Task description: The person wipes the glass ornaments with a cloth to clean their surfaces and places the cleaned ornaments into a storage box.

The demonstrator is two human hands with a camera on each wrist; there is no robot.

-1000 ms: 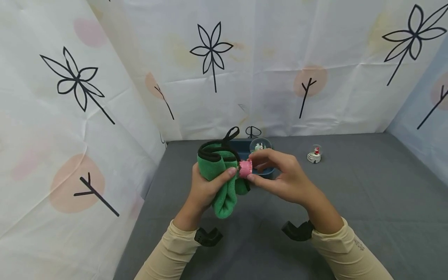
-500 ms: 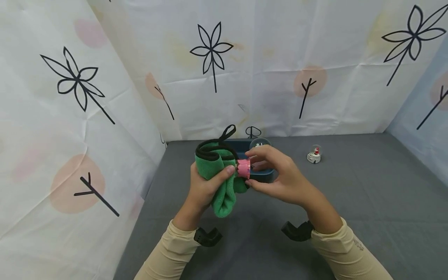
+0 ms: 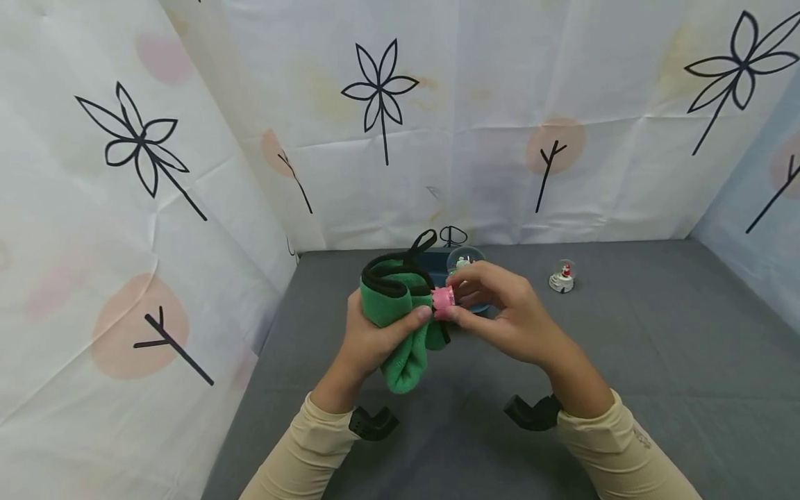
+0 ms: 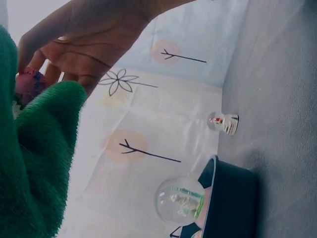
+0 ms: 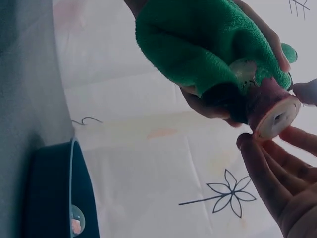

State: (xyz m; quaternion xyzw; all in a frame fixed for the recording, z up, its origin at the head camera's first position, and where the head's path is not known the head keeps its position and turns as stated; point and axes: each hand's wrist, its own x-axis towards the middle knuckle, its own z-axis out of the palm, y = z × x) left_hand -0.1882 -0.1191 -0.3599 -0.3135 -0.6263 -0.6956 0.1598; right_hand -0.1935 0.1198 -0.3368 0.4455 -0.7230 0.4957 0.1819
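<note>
My left hand (image 3: 369, 337) grips a folded green cloth (image 3: 400, 302) with black edging and a hanging loop, wrapped round a snow globe. The snow globe's pink scalloped base (image 3: 443, 301) sticks out to the right. My right hand (image 3: 509, 312) pinches that base between thumb and fingertips. In the right wrist view, a bit of the clear dome (image 5: 245, 72) shows between the cloth and the base (image 5: 272, 109), whose pale underside faces the camera. Cloth hides the rest of the dome.
Behind the hands stands a dark blue box (image 3: 431, 262), partly hidden, with a larger snow globe (image 3: 464, 257) in it. A small snow globe (image 3: 562, 276) with a white base sits on the grey table (image 3: 656, 333) to the right. Patterned white fabric walls enclose the table.
Both hands, with the cloth and the snow globe, have shifted slightly to the right and down since half a second ago. The pink base has turned a little. The grips look the same.
</note>
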